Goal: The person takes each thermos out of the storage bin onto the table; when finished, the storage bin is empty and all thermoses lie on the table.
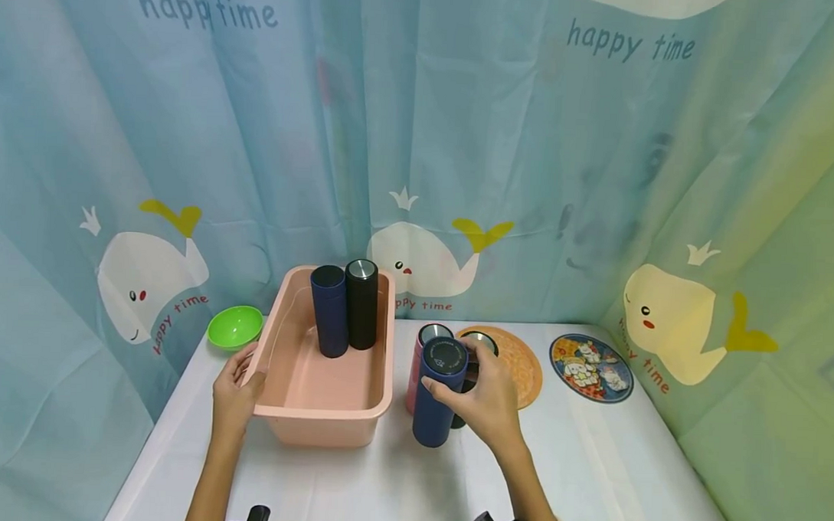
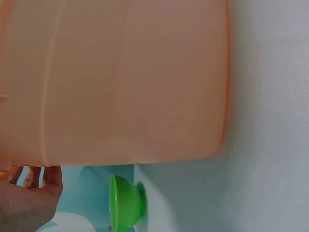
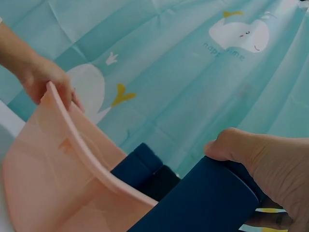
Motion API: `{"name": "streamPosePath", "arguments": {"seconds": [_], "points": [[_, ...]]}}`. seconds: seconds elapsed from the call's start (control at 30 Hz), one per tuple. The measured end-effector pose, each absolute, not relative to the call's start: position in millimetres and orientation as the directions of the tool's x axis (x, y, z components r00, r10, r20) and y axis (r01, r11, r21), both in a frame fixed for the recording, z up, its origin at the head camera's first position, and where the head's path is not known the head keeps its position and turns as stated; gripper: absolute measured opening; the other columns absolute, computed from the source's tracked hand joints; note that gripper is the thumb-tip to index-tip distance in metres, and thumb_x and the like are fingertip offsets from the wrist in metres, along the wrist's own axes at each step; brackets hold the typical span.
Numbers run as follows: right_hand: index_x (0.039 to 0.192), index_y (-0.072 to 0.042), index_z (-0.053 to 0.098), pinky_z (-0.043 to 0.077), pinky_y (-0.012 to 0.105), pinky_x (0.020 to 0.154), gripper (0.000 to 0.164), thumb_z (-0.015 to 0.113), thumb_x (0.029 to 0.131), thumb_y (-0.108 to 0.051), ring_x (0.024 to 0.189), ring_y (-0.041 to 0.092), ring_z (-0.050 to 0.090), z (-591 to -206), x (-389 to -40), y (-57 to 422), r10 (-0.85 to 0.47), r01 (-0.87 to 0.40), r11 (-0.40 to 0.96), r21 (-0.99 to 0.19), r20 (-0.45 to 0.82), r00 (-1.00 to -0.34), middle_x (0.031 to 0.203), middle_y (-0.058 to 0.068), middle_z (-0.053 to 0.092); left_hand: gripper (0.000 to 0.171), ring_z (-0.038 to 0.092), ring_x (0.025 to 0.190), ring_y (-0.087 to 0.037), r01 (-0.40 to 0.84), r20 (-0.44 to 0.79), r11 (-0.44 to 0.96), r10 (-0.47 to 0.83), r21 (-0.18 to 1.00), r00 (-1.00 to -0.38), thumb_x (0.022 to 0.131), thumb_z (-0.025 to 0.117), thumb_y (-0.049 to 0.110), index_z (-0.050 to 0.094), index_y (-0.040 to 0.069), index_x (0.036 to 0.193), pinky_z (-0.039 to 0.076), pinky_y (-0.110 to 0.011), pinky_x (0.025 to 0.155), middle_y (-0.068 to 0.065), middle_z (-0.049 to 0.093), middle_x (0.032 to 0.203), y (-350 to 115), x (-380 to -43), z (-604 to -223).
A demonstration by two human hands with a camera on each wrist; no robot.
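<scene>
My left hand (image 1: 235, 396) grips the left rim of a pink plastic bin (image 1: 324, 433), its fingers over the edge. Inside the bin, towards the back, a blue thermos flask (image 1: 330, 323) and a black flask with a silver-topped lid (image 1: 362, 308) stand side by side. To the right of the bin, my right hand (image 1: 491, 401) holds another blue thermos flask (image 1: 434, 414) near its top, thumb on the near side. Close behind that flask are a pink flask (image 1: 412, 387) and a dark flask (image 1: 482, 338), both partly hidden. The right wrist view shows the held blue flask (image 3: 203, 198) close up.
A green bowl (image 1: 235, 328) sits left of the bin at the table's back corner. Behind the flasks lies a round orange mat (image 1: 529, 372), and farther right a round cartoon-print mat (image 1: 592, 368). A blue curtain (image 1: 311, 134) hangs along the back of the white table (image 1: 353, 496).
</scene>
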State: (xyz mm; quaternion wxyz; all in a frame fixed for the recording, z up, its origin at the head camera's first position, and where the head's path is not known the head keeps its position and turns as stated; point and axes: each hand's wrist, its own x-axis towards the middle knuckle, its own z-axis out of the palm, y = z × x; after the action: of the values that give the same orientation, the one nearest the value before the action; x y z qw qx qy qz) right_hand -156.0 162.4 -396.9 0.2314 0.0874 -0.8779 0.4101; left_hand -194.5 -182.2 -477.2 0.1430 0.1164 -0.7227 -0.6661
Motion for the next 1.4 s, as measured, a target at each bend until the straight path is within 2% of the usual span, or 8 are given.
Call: {"name": "streamPosePath", "arguments": {"seconds": [0.13,0.4,0.57,0.73,0.87,1.03,1.27,1.4], "points": [[0.122,-0.003,0.058,0.061,0.036,0.069,0.071,0.090,0.064,-0.030,0.081,0.017,0.069,-402.2,-156.3,163.0,0.042,-0.327,0.653,-0.683,0.464,-0.885,0.099,0.008,0.069,0.050,0.047,0.111,-0.004,0.025,0.054,0.084,-0.363,0.996,-0.930,0.095,0.055,0.000,0.045,0.003,0.143,0.041,0.002,0.081,-0.017,0.049,0.136,-182.3,-195.3,-478.4],[0.119,-0.003,0.058,0.059,0.031,0.065,0.070,0.091,0.063,-0.030,0.076,0.013,0.065,-413.3,-158.9,162.7,0.034,-0.329,0.676,-0.659,0.474,-0.880,0.098,0.007,0.068,0.050,0.046,0.116,-0.008,0.020,0.049,0.083,-0.363,0.996,-0.931,0.095,0.055,0.001,0.045,0.005,0.144,0.040,0.002,0.082,-0.017,0.049,0.138,-183.0,-195.4,-478.6],[0.119,-0.003,0.059,0.059,0.035,0.065,0.071,0.091,0.062,-0.032,0.077,0.014,0.065,-417.9,-159.6,161.2,0.035,-0.323,0.696,-0.641,0.480,-0.877,0.098,0.008,0.068,0.050,0.046,0.115,-0.007,0.020,0.048,0.079,-0.363,0.997,-0.931,0.095,0.056,0.001,0.045,0.005,0.144,0.040,0.002,0.081,-0.017,0.049,0.137,-183.3,-195.7,-479.4],[0.117,-0.004,0.061,0.055,0.027,0.062,0.072,0.091,0.061,-0.038,0.073,0.014,0.063,-421.2,-159.2,158.9,0.056,-0.302,0.739,-0.602,0.502,-0.863,0.095,0.007,0.069,0.049,0.046,0.113,-0.004,0.015,0.046,0.086,-0.374,0.996,-0.926,0.094,0.055,0.000,0.047,0.005,0.142,0.041,0.002,0.081,-0.014,0.050,0.134,-182.9,-197.1,-480.5],[0.115,-0.005,0.063,0.050,0.022,0.060,0.071,0.092,0.060,-0.039,0.070,0.015,0.061,-425.3,-159.2,157.7,0.071,-0.292,0.746,-0.598,0.508,-0.858,0.093,0.005,0.069,0.050,0.047,0.119,-0.011,0.015,0.045,0.082,-0.372,0.996,-0.927,0.094,0.055,-0.001,0.046,0.005,0.142,0.041,0.002,0.082,-0.015,0.049,0.135,-182.7,-196.8,-479.5],[0.114,-0.004,0.063,0.050,0.020,0.059,0.069,0.092,0.060,-0.036,0.070,0.013,0.058,-428.8,-158.9,156.4,0.081,-0.295,0.728,-0.619,0.505,-0.859,0.095,0.005,0.068,0.050,0.045,0.125,-0.022,0.009,0.041,0.089,-0.368,0.996,-0.929,0.094,0.055,-0.001,0.045,0.004,0.143,0.040,0.003,0.082,-0.017,0.049,0.138,-182.6,-196.3,-478.1],[0.115,-0.002,0.061,0.055,0.026,0.061,0.070,0.093,0.061,-0.032,0.075,0.012,0.061,-431.4,-157.5,152.9,0.078,-0.311,0.702,-0.641,0.503,-0.861,0.100,0.008,0.067,0.050,0.046,0.119,-0.009,-0.011,0.026,0.098,-0.369,0.995,-0.929,0.095,0.054,0.001,0.046,0.007,0.143,0.040,0.002,0.082,-0.012,0.050,0.136,-183.7,-197.3,-479.0],[0.116,-0.003,0.061,0.056,0.025,0.063,0.069,0.092,0.062,-0.034,0.078,0.013,0.062,-432.4,-157.0,152.3,0.086,-0.295,0.702,-0.648,0.489,-0.868,0.102,0.008,0.067,0.049,0.046,0.113,-0.003,-0.007,0.028,0.091,-0.368,0.996,-0.929,0.095,0.055,0.001,0.046,0.007,0.143,0.041,0.002,0.081,-0.011,0.049,0.135,-183.6,-196.9,-479.1]]}}
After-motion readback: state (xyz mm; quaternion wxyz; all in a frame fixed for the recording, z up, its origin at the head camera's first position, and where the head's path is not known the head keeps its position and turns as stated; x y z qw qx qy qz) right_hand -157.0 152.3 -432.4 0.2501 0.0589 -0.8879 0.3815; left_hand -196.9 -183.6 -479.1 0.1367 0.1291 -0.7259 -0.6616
